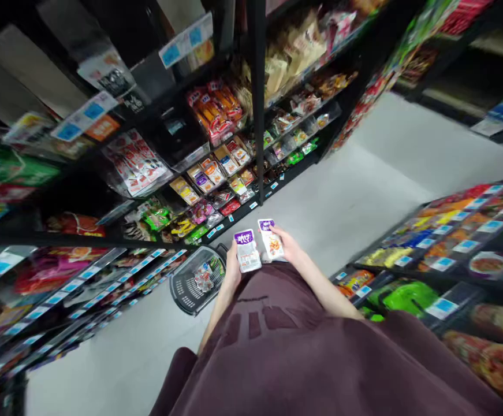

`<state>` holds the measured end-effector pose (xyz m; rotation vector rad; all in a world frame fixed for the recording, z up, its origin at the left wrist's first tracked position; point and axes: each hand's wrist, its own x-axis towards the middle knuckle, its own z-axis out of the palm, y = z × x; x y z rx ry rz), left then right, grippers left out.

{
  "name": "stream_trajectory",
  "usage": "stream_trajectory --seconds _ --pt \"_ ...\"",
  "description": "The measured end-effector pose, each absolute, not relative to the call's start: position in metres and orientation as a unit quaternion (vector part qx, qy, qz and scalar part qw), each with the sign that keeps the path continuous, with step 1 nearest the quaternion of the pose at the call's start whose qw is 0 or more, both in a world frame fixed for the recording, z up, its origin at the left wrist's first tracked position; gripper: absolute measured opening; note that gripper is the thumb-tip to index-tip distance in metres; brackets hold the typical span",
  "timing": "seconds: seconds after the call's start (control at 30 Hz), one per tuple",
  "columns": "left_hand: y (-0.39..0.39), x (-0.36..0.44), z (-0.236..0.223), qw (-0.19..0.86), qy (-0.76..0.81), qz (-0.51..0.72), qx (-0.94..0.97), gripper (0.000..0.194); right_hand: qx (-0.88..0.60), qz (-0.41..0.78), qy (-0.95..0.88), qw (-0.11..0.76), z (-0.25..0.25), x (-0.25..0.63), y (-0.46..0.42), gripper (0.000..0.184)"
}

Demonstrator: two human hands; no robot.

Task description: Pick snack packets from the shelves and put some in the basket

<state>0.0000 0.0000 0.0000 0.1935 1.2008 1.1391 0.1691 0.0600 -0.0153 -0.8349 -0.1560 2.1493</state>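
Observation:
In my left hand is a small white snack packet with a purple top, its printed text side up. My right hand grips a second white-and-purple snack packet, which shows a picture of orange-brown food. The two packets are side by side in front of my body, slightly apart, with the fingers of each hand closed on the outer edge. Below and left of my left hand, a dark grey shopping basket stands on the floor with a few packaged items inside.
Ahead and left, dark shelves hold boxes of similar packets, red snack bags and blue-and-white price tags. Another shelf of packaged food runs along my right. Grey floor stretches between them.

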Motion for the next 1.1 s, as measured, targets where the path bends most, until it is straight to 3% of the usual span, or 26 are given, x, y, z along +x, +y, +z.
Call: stream_trajectory --seconds 0.13,0.37,0.57,0.67,0.87,1.1 --pt "0.000 -0.001 0.002 0.673 0.539 0.500 0.088 0.060 -0.318 0.860 -0.058 0.395 -0.016 0.172 0.059 0.023" --pt "0.000 -0.002 0.001 0.662 0.545 0.504 0.104 0.060 -0.227 0.926 -0.040 0.300 -0.009 0.179 0.058 0.029" --pt "0.000 -0.002 0.001 0.636 0.562 0.515 0.121 0.063 -0.187 0.916 -0.041 0.353 0.003 0.172 0.056 0.051" --pt "-0.001 -0.001 0.001 0.649 0.554 0.505 0.126 0.067 -0.185 0.905 -0.032 0.381 0.002 0.171 0.057 0.049" --pt "-0.003 -0.001 -0.004 0.663 0.547 0.495 0.131 0.068 -0.261 0.882 -0.114 0.375 -0.011 0.164 0.054 0.024" --pt "-0.001 -0.002 -0.007 0.634 0.568 0.506 0.140 0.064 -0.442 0.753 -0.201 0.444 -0.014 0.157 0.056 0.041"
